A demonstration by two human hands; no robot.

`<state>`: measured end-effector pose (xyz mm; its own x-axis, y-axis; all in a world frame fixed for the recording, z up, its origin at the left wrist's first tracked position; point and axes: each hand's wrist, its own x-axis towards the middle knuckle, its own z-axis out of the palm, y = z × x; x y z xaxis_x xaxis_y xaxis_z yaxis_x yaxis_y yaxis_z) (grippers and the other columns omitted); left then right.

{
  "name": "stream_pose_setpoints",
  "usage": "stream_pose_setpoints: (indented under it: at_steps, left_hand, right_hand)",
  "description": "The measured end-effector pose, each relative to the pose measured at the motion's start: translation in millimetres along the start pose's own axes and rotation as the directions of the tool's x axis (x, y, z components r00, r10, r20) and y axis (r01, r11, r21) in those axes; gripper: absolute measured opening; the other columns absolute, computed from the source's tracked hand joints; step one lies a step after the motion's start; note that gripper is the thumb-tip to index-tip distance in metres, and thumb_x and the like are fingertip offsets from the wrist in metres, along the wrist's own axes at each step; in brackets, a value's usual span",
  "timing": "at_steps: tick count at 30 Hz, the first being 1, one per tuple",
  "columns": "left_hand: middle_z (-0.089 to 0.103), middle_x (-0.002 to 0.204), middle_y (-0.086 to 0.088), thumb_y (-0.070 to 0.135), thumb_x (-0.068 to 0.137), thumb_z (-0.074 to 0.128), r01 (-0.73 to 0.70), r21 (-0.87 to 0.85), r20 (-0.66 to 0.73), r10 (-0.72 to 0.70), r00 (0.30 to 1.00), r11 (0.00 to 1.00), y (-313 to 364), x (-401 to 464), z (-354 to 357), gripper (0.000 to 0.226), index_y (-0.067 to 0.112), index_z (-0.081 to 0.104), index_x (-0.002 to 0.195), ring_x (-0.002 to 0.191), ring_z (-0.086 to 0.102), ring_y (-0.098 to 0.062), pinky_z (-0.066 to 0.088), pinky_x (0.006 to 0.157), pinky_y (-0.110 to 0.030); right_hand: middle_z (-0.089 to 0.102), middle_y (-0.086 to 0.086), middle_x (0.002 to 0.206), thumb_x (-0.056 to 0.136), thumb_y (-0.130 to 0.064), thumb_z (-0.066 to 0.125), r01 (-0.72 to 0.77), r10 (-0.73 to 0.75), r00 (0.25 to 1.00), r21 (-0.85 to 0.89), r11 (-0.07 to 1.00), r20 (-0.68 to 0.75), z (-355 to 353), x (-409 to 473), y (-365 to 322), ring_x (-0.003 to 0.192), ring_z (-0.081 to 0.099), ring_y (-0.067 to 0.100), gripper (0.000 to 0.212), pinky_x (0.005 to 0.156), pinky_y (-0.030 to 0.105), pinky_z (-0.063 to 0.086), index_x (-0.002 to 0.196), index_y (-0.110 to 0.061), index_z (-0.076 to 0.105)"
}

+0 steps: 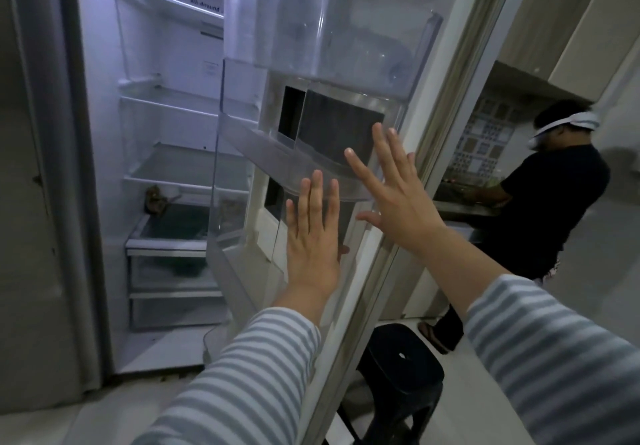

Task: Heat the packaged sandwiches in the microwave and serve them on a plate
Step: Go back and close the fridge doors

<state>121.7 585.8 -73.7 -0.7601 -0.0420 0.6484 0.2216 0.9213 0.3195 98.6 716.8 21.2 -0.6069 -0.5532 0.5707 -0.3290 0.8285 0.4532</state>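
In the centre of the frame, the left hand (311, 237) and right hand (391, 188), fingers spread flat and holding nothing, lay against the open fridge door (346, 74), no sandwiches visible.

Both your arms reach forward in striped sleeves: your left hand (311, 233) is flat, fingers together and pointing up (palm away), your right hand (388, 181) higher, fingers splayed.

Dim kitchen, pale floor (595, 289), black stool (401, 361), wood cabinets (568, 12)
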Motion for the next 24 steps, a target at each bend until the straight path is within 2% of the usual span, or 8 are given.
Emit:
stream_pose_setpoints:
  at_steps: [4,8,13,16,20,24]
  left_hand:
    - [-0.057,0.137,-0.007,0.016,0.086,0.059,-0.008,-0.019,0.01,0.008,1.0,1.0,-9,0,-7,0.109,0.017,-0.037,0.14,0.132,-0.045,-0.023,-0.02,0.116,-0.044]
    - [-0.041,0.15,-0.007,0.031,0.078,0.075,-0.032,-0.019,-0.061,0.031,0.998,0.999,-28,-1,-12,0.12,0.015,-0.021,0.149,0.144,-0.026,-0.027,-0.009,0.119,-0.046]
    - [-0.027,0.156,-0.01,0.037,0.068,0.084,-0.054,0.026,-0.064,0.055,0.996,0.998,-61,-1,-28,0.127,0.01,-0.006,0.153,0.146,-0.021,-0.028,-0.017,0.117,-0.04]
    - [-0.023,0.158,-0.01,0.04,0.068,0.083,-0.077,0.013,-0.07,0.078,0.994,0.997,-85,-1,-38,0.127,0.011,-0.007,0.153,0.146,-0.019,-0.028,-0.014,0.118,-0.04]
    - [-0.028,0.156,-0.007,0.049,0.069,0.078,-0.123,-0.006,-0.051,0.122,0.991,0.992,-121,0,-53,0.127,0.014,-0.013,0.151,0.145,-0.022,-0.027,-0.011,0.119,-0.043]
    - [-0.025,0.157,-0.012,0.056,0.068,0.075,-0.132,0.045,-0.04,0.134,0.99,0.99,-163,4,-67,0.127,0.012,-0.009,0.152,0.146,-0.019,-0.03,0.002,0.119,-0.053]
  right_hand:
    - [-0.007,0.021,0.159,0.07,-0.04,0.081,-0.009,0.009,1.0,-0.024,1.0,-0.007,-5,3,-11,0.146,-0.006,0.041,0.116,0.112,0.064,0.018,0.152,-0.029,0.001]
    - [-0.004,0.021,0.159,0.067,-0.041,0.083,-0.023,0.023,1.0,-0.046,0.999,-0.016,-10,9,-28,0.146,-0.003,0.042,0.117,0.111,0.064,0.02,0.152,-0.028,0.003]
    - [-0.017,0.015,0.157,0.071,-0.041,0.08,-0.053,0.057,0.998,-0.083,0.995,0.04,-20,21,-61,0.145,-0.013,0.039,0.118,0.113,0.064,0.016,0.152,-0.03,-0.004]
    - [-0.024,0.013,0.156,0.075,-0.04,0.077,-0.071,0.076,0.995,-0.088,0.994,0.063,-28,31,-85,0.144,-0.02,0.037,0.117,0.114,0.063,0.01,0.152,-0.031,-0.01]
    - [-0.034,0.012,0.153,0.081,-0.038,0.071,-0.092,0.1,0.99,-0.075,0.993,0.102,-39,48,-121,0.141,-0.03,0.036,0.113,0.114,0.063,0.002,0.15,-0.032,-0.018]
    - [-0.035,0.012,0.153,0.083,-0.034,0.067,-0.1,0.104,0.99,-0.05,0.994,0.097,-47,69,-162,0.14,-0.031,0.036,0.105,0.114,0.064,-0.002,0.151,-0.032,-0.013]
